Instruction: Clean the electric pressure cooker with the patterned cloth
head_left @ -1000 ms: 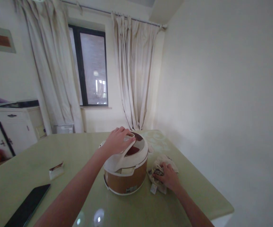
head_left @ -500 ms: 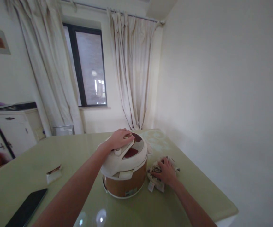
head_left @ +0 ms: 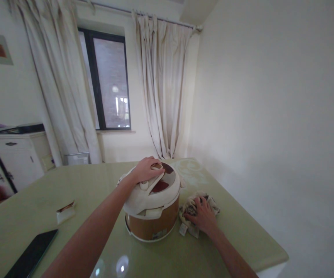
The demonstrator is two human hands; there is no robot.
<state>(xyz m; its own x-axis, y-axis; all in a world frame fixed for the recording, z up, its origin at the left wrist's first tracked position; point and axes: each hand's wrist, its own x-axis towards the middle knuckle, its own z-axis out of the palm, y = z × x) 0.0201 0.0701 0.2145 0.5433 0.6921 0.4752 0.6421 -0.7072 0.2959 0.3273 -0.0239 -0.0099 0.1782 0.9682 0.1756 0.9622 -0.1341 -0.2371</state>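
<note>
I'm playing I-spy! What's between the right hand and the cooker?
Part of the crumpled cloth: the right hand rests on it, beside the cooker. The head view shows this, but not whether cloth and cooker touch.

left arm (head_left: 97,227): extended forward, slanting right | left hand (head_left: 146,170): palm down, fingers (head_left: 154,161) bent | right arm (head_left: 232,251): forward, slanting left | right hand (head_left: 205,217): lower, palm down, fingers spread, bent
</note>
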